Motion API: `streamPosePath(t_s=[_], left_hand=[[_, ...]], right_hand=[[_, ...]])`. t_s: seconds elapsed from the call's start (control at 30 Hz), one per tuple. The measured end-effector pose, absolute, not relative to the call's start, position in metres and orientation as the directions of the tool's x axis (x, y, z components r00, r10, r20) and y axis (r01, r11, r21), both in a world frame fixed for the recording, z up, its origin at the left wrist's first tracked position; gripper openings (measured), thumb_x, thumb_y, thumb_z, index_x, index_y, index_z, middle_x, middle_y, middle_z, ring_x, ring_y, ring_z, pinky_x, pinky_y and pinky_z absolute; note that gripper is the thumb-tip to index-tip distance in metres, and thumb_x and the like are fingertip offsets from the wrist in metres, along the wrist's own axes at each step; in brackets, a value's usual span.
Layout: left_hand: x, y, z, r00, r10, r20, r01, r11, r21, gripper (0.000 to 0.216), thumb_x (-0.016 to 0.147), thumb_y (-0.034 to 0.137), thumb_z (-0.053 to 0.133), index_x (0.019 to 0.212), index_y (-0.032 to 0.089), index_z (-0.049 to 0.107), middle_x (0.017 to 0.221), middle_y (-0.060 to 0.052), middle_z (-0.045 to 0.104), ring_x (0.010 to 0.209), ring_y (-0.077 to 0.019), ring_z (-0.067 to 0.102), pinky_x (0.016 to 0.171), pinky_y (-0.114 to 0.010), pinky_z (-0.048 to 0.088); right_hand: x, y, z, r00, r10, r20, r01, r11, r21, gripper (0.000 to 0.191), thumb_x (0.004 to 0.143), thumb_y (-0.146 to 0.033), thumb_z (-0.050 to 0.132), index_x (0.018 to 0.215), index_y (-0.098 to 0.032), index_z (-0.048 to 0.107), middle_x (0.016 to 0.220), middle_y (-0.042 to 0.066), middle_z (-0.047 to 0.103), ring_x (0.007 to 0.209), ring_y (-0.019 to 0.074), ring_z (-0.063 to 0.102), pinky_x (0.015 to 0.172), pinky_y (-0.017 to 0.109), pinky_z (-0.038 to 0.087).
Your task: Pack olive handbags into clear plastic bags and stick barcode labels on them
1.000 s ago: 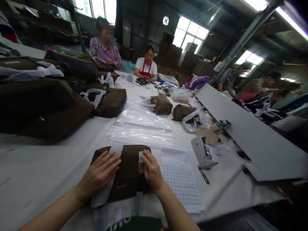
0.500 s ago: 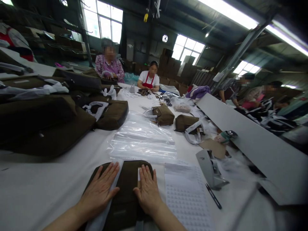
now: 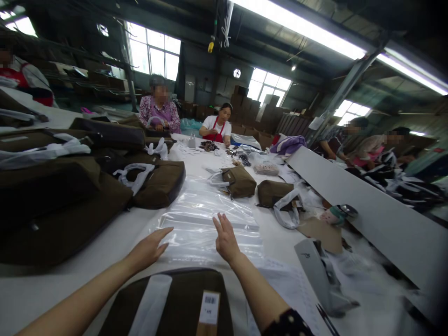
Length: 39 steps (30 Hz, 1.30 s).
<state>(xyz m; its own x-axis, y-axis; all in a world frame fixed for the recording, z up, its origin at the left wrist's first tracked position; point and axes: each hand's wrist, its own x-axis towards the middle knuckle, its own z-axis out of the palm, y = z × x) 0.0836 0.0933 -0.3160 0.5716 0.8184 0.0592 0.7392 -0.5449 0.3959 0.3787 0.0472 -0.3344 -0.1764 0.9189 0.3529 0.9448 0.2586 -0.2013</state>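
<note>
An olive-brown bag (image 3: pixel 185 303) lies flat right in front of me, with a white-wrapped strap (image 3: pixel 151 303) across it and a barcode tag (image 3: pixel 209 308) on its right part. Beyond it is a stack of clear plastic bags (image 3: pixel 206 205). My left hand (image 3: pixel 149 247) hovers near the stack's left edge, thumb and fingers apart, holding nothing. Over the stack's right part, my right hand (image 3: pixel 227 240) has its fingers stretched out and nothing in them. Whether either hand touches the plastic is hard to tell.
Large brown bags (image 3: pixel 63 205) pile up at left. Two smaller bags (image 3: pixel 240 181) stand beyond the plastic. At right are a grey tape dispenser (image 3: pixel 322 275), a bottle (image 3: pixel 338 214), printed sheets (image 3: pixel 287 284) and a long white board (image 3: pixel 364 205). Several people work farther off.
Both hands have lifted off the brown bag and moved forward to the plastic bags. The barcode tag on the brown bag now shows. My view has tilted up slightly.
</note>
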Motion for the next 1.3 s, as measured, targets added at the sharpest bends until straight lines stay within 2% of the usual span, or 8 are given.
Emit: streamPosePath(t_s=[0.1, 0.2, 0.3, 0.43, 0.67, 0.83, 0.97, 1.3], left_hand=[[0.102, 0.111, -0.338, 0.63, 0.777, -0.005, 0.729, -0.589, 0.348, 0.064, 0.068, 0.028, 0.056, 0.129, 0.012, 0.046, 0.127, -0.016, 0.055, 0.114, -0.0267, 0.054, 0.096, -0.038, 0.044], [0.11, 0.116, -0.352, 0.638, 0.77, -0.03, 0.738, -0.599, 0.313, 0.066, 0.06, 0.025, 0.06, 0.125, 0.015, 0.052, 0.119, -0.015, 0.06, 0.11, -0.0303, 0.055, 0.094, -0.042, 0.044], [0.11, 0.116, -0.353, 0.659, 0.749, -0.069, 0.729, -0.613, 0.304, 0.05, 0.065, 0.027, 0.059, 0.115, 0.02, 0.06, 0.109, -0.012, 0.063, 0.104, -0.0302, 0.056, 0.089, -0.043, 0.044], [0.106, 0.115, -0.345, 0.686, 0.722, -0.088, 0.705, -0.631, 0.323, 0.029, 0.083, 0.027, 0.039, 0.086, 0.02, 0.067, 0.091, -0.009, 0.066, 0.086, -0.0239, 0.061, 0.076, -0.035, 0.046], [0.093, 0.119, -0.302, 0.667, 0.745, -0.009, 0.704, -0.626, 0.335, 0.018, 0.077, 0.021, 0.046, 0.069, 0.02, 0.062, 0.073, -0.003, 0.065, 0.071, -0.0188, 0.06, 0.065, -0.028, 0.04], [0.104, 0.128, -0.267, 0.637, 0.768, 0.07, 0.714, -0.622, 0.321, 0.024, 0.072, 0.039, 0.06, 0.062, 0.019, 0.05, 0.067, 0.0, 0.058, 0.066, -0.0174, 0.054, 0.059, -0.026, 0.033], [0.115, 0.126, -0.25, 0.631, 0.771, 0.087, 0.712, -0.62, 0.329, 0.039, 0.076, 0.052, 0.056, 0.059, 0.019, 0.044, 0.06, 0.002, 0.052, 0.062, -0.0156, 0.051, 0.057, -0.025, 0.031], [0.107, 0.079, -0.216, 0.619, 0.783, -0.066, 0.78, -0.602, 0.174, 0.004, 0.077, 0.026, 0.056, 0.078, 0.022, 0.055, 0.071, -0.003, 0.066, 0.072, -0.0244, 0.063, 0.058, -0.028, 0.032]], right_hand=[[0.386, 0.093, -0.338, -0.22, 0.974, 0.062, 0.975, 0.22, 0.004, 0.071, 0.069, -0.003, 0.048, 0.138, -0.014, 0.033, 0.13, 0.017, 0.05, 0.128, 0.0309, 0.035, 0.106, 0.055, 0.018], [0.392, 0.107, -0.336, -0.245, 0.969, -0.041, 0.966, 0.247, 0.072, 0.036, 0.077, -0.006, 0.047, 0.109, -0.011, 0.061, 0.085, 0.013, 0.068, 0.098, 0.0256, 0.058, 0.1, 0.049, 0.029], [0.401, 0.098, -0.326, -0.345, 0.939, -0.007, 0.934, 0.344, 0.097, 0.021, 0.082, -0.011, 0.047, 0.085, -0.011, 0.067, 0.086, 0.013, 0.067, 0.101, 0.0233, 0.056, 0.103, 0.041, 0.027], [0.421, 0.077, -0.302, -0.487, 0.855, 0.177, 0.873, 0.469, 0.132, 0.017, 0.085, -0.018, 0.05, 0.088, -0.016, 0.066, 0.106, 0.009, 0.062, 0.121, 0.0233, 0.042, 0.112, 0.044, 0.011], [0.443, 0.042, -0.278, -0.375, 0.926, 0.047, 0.924, 0.369, 0.097, 0.022, 0.082, -0.007, 0.05, 0.075, -0.017, 0.068, 0.068, 0.003, 0.068, 0.07, 0.015, 0.061, 0.108, 0.036, 0.023], [0.433, 0.028, -0.283, -0.224, 0.974, -0.029, 0.975, 0.224, 0.001, 0.004, 0.074, -0.018, 0.069, 0.071, -0.018, 0.067, 0.075, 0.003, 0.07, 0.077, 0.0189, 0.064, 0.079, 0.027, 0.043], [0.432, 0.022, -0.28, -0.114, 0.993, -0.017, 0.993, 0.114, 0.013, 0.016, 0.071, -0.03, 0.074, 0.079, -0.02, 0.064, 0.081, 0.003, 0.07, 0.077, 0.0208, 0.065, 0.061, 0.024, 0.039], [0.436, -0.016, -0.245, -0.052, 0.973, 0.224, 0.986, 0.086, -0.145, 0.031, 0.08, -0.044, 0.062, 0.063, -0.02, 0.053, 0.056, -0.002, 0.059, 0.057, 0.0142, 0.057, 0.052, 0.024, 0.027]])
